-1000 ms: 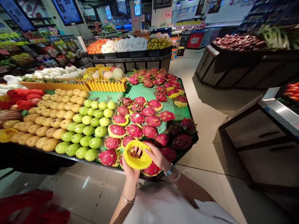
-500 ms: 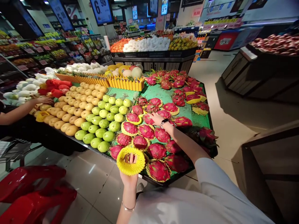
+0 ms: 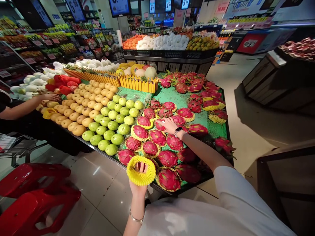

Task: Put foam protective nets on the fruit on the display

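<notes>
My left hand [image 3: 139, 183] holds a yellow foam net sleeve [image 3: 141, 171], fingers poking up through its middle, just in front of the display's near edge. My right hand [image 3: 169, 125] reaches out over the pink dragon fruits [image 3: 157, 136] and closes on one dragon fruit [image 3: 160, 125] in the middle of the pile. A watch sits on that wrist. Several dragon fruits rest in yellow nets on the green mat [image 3: 172, 95].
Green mangoes [image 3: 110, 126] and yellow mangoes [image 3: 81, 108] lie left of the dragon fruits. Another person's hand [image 3: 50, 97] reaches onto the fruit at far left. Red baskets [image 3: 31, 196] stand on the floor at lower left. A dark counter [image 3: 283, 78] stands right.
My right hand left the yellow net, reached forward over the pile and settled on a dragon fruit. The left hand kept hold of the net. The camera shifted right.
</notes>
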The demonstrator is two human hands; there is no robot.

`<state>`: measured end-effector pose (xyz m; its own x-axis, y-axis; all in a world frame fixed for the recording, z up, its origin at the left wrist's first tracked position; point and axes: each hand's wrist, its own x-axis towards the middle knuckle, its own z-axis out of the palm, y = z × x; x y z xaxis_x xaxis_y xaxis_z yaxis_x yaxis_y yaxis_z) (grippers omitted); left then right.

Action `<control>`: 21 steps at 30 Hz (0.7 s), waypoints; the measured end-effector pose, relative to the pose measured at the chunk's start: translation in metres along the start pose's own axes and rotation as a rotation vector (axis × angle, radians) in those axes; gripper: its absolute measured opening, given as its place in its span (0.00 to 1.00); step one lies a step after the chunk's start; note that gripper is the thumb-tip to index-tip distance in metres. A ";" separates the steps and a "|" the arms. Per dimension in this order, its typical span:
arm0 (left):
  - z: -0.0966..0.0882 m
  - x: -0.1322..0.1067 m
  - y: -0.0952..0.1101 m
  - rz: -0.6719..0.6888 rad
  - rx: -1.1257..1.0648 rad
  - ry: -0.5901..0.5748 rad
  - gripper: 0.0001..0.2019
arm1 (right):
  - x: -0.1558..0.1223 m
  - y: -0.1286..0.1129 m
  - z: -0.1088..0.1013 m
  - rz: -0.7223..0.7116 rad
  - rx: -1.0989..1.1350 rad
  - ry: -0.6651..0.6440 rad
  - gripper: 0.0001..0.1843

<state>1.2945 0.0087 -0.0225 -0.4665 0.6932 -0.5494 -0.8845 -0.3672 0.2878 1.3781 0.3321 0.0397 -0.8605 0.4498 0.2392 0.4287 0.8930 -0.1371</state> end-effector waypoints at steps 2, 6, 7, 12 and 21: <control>0.001 0.003 -0.005 0.003 -0.024 0.038 0.13 | -0.003 0.003 0.006 -0.014 -0.040 -0.018 0.34; 0.006 0.004 -0.008 -0.025 -0.016 -0.006 0.12 | -0.008 0.007 0.007 -0.006 -0.109 -0.055 0.40; 0.007 0.004 -0.007 -0.030 -0.001 -0.033 0.13 | -0.008 0.007 0.005 0.003 -0.112 -0.068 0.40; 0.015 0.006 -0.002 -0.005 0.058 -0.076 0.14 | -0.012 0.005 -0.009 0.034 -0.068 -0.001 0.39; 0.066 0.014 -0.007 0.005 0.048 -0.092 0.13 | -0.048 -0.031 -0.063 0.301 0.758 0.569 0.45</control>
<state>1.2937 0.0618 0.0196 -0.4670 0.7466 -0.4738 -0.8803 -0.3420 0.3287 1.4236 0.2837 0.0933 -0.3996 0.7739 0.4914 0.1479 0.5835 -0.7986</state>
